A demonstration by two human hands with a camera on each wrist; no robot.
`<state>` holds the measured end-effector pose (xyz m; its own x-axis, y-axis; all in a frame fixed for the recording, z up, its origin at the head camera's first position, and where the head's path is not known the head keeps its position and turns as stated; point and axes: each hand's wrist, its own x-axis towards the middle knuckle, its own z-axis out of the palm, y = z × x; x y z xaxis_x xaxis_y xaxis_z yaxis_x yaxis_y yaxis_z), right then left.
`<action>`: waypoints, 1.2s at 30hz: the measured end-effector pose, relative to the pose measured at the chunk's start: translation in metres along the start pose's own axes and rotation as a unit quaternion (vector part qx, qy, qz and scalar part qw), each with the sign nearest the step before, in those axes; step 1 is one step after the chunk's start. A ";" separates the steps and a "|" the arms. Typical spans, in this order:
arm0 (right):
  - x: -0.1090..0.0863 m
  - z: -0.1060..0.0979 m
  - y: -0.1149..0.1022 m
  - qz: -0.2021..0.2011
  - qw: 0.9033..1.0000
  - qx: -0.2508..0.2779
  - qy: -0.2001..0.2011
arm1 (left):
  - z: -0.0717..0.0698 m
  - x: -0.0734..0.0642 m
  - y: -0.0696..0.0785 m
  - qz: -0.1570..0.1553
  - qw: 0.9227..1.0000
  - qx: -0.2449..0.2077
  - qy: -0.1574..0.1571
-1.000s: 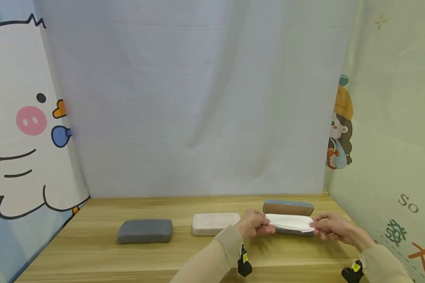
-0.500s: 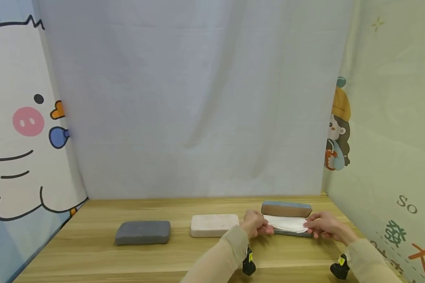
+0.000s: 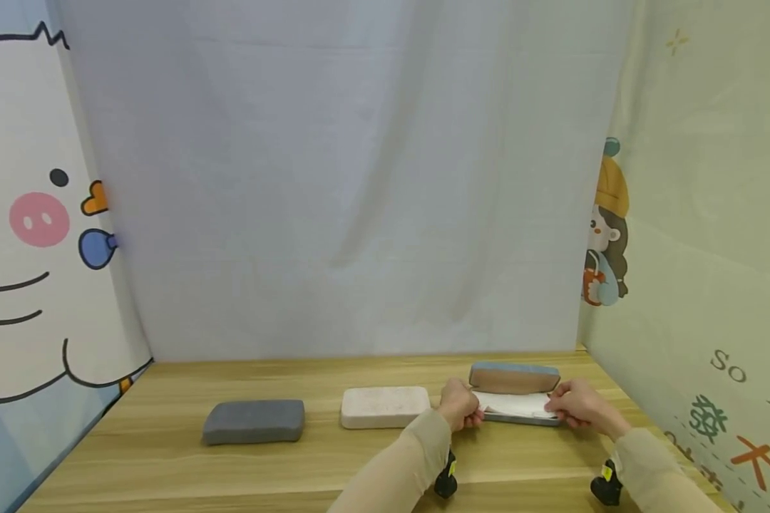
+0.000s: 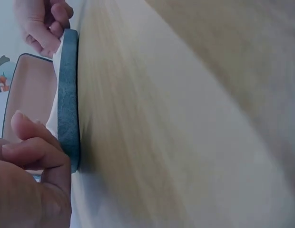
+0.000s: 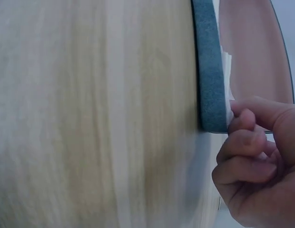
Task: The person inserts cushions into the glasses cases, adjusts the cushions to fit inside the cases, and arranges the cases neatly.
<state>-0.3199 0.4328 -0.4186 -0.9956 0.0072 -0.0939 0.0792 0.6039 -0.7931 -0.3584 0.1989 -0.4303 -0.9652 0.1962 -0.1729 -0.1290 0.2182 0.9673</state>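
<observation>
A blue glasses case (image 3: 515, 380) stands with its lid up at the right of the table, its brown lining facing me. A folded white cloth (image 3: 512, 404) lies in the lower half, its layered edges showing just above the case wall (image 5: 210, 71) in the right wrist view. My left hand (image 3: 460, 405) pinches the cloth's left end, fingers bent beside the case's end. At the opposite end my right hand (image 3: 580, 407) pinches the cloth's right corner between thumb and forefinger, the other fingers curled under. Part of the left end is hidden behind the left fingers.
A closed off-white case (image 3: 385, 407) stands just left of my left hand. Farther left is a closed dark grey case (image 3: 254, 421). All rest on the wooden table (image 3: 167, 470), with a pale curtain (image 3: 295, 214) behind and a printed cloth wall (image 3: 693, 249) on the right.
Both hands have lowered the white cloth from above the case into its lower half. The right hand has come left, closer to the left hand. The view has shifted slightly.
</observation>
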 end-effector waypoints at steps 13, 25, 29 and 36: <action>-0.007 -0.020 0.006 -0.037 0.995 -0.040 -0.087 | -0.014 -0.010 0.007 0.006 0.996 0.038 -0.080; 0.001 -0.020 0.014 -0.086 0.986 -0.010 -0.141 | -0.012 -0.012 0.003 0.032 0.995 0.021 -0.090; 0.004 -0.023 0.016 -0.079 0.985 0.012 -0.153 | -0.011 -0.015 0.001 0.030 0.996 0.008 -0.087; 0.007 -0.026 0.020 -0.062 0.983 0.052 -0.162 | -0.012 -0.018 0.003 0.035 0.996 -0.006 -0.078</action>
<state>-0.3265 0.4652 -0.4196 -0.9305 -0.3265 -0.1660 -0.0207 0.4993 -0.8662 -0.3444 0.1845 -0.4224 -0.9249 0.3567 -0.1316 -0.0667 0.1887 0.9798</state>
